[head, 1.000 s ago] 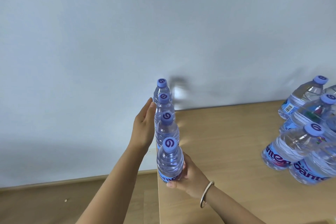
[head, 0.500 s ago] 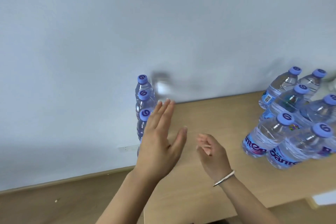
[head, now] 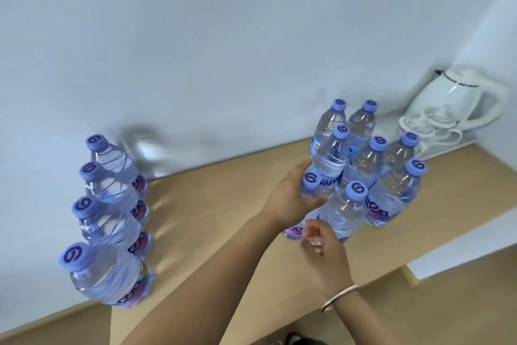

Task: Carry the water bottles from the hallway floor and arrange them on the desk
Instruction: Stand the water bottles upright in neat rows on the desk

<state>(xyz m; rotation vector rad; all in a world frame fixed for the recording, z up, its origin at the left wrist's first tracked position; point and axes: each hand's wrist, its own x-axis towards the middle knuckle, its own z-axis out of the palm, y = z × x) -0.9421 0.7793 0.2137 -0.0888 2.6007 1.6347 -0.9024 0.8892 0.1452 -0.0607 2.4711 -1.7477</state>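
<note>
Nearest the camera, the right hand [head: 321, 244], a bangle [head: 340, 295] on its wrist, hovers with fingers loosely curled and holding nothing, just in front of the nearest bottle of the right-hand cluster [head: 372, 165]. Beyond it, the left hand [head: 291, 196] wraps around the upper part of a capped bottle [head: 312, 185] at the front of that cluster. Along the desk's [head: 223, 204] left edge, four bottles stand upright in a row [head: 109, 216] running toward the wall [head: 223, 36]. Farthest back, on the right, a white kettle [head: 458, 98] sits beside the cluster.
</note>
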